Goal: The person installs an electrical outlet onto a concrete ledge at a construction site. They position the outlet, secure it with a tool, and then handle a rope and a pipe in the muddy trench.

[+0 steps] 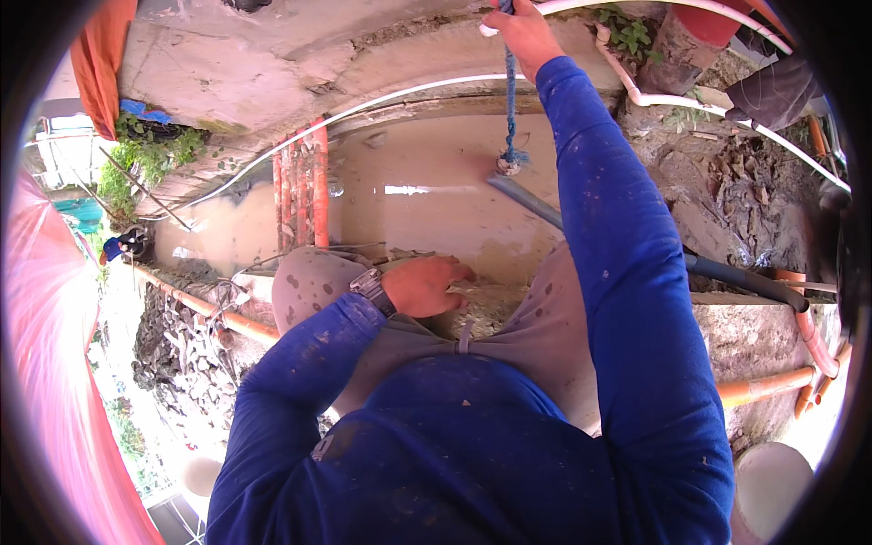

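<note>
While the right hand [527, 34] at the head view's top centre wraps its fingers round a blue rope [510, 102], the left hand [427, 285], loosely half-curled and apparently empty, hovers near the centre. The rope is taken up; its knotted end hangs at upper centre over muddy water [427, 150], beside a grey pipe [536, 205]. Whether they are joined, or anything remains undone, I cannot tell.

Bright daylight | left side overexposed | glare on water [427, 216] | black fisheye rim
</note>
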Demonstrator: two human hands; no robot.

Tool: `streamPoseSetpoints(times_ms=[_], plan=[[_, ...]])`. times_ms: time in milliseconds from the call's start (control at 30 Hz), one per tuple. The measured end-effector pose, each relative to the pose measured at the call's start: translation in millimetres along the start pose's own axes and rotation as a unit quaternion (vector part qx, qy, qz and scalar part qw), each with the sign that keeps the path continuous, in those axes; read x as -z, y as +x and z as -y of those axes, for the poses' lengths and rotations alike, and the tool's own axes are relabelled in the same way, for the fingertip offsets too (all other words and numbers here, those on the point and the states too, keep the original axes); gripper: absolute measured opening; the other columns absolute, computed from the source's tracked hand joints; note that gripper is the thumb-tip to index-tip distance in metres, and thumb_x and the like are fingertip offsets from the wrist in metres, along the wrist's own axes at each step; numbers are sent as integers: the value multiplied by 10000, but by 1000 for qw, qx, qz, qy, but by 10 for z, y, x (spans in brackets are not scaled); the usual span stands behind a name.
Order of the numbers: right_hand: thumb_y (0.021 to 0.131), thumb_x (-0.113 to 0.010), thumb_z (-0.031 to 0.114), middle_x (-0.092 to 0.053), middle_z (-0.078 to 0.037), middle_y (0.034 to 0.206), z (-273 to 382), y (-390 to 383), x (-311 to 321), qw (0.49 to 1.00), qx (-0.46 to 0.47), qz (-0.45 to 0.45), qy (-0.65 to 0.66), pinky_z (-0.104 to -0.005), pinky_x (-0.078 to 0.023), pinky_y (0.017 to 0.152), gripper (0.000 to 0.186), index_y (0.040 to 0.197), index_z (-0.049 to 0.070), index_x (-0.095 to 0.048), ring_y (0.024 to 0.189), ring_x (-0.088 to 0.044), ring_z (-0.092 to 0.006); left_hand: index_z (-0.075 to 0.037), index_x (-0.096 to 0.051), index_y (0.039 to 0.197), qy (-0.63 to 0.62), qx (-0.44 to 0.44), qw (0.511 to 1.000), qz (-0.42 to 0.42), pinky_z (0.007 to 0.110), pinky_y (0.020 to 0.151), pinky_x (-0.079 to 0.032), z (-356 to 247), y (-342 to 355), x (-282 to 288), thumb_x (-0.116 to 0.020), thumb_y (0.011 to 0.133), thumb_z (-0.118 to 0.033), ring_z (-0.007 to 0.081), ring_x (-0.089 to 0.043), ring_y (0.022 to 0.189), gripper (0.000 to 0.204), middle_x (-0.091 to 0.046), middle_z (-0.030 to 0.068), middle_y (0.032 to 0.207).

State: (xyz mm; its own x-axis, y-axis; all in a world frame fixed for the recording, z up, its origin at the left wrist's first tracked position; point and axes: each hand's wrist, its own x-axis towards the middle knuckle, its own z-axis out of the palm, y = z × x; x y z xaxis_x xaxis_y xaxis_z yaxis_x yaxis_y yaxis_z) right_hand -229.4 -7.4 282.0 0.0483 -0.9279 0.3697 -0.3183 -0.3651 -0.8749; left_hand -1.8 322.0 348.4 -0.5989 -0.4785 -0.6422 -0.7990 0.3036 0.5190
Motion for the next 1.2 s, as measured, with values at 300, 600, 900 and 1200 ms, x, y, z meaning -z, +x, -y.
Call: streamPoseSetpoints(times_ms=[300, 600, 900, 1200], plan=[[867, -643, 184, -658, -200, 1141, -291, 26, 333, 925, 171, -53, -335, -444, -445, 1010, 227, 1044, 102, -760, 1132, -572, -374, -65, -592, 1299, 17, -21, 1000, 12, 462, 981, -469, -5, 170, 27, -627, 889, -317, 376, -593, 1139, 482, -624, 203, 1197], [802, -729, 162, -616, -37, 978, 419, -134, 327, 962, -112, -66, 241, -309, -431, 815, 397, 1146, 10, -603, 901, -557, -161, -62, -606, 1286, 8, -14, 1000, -7, 469, 995, -458, 34, 144, -14, -631, 896, -337, 393, -591, 1138, 477, -625, 214, 1183], [831, -687, 171, -607, -62, 1074, 461, -142, 314, 958, -143, -53, 243, -311, -390, 913, 415, 1206, 21, -591, 997, -532, -175, -68, -616, 1273, 7, -26, 999, -26, 470, 983, -470, 86, 119, -61, -644, 889, -353, 394, -597, 1125, 479, -632, 205, 1170], [855, -656, 87, -598, -38, 995, 487, -131, 335, 958, -130, -53, 249, -287, -401, 863, 359, 1191, -11, -574, 937, -535, -151, -70, -614, 1250, 1, -64, 997, -53, 468, 953, -489, 91, 32, -40, -636, 885, -344, 386, -609, 1101, 457, -631, 187, 1151]])
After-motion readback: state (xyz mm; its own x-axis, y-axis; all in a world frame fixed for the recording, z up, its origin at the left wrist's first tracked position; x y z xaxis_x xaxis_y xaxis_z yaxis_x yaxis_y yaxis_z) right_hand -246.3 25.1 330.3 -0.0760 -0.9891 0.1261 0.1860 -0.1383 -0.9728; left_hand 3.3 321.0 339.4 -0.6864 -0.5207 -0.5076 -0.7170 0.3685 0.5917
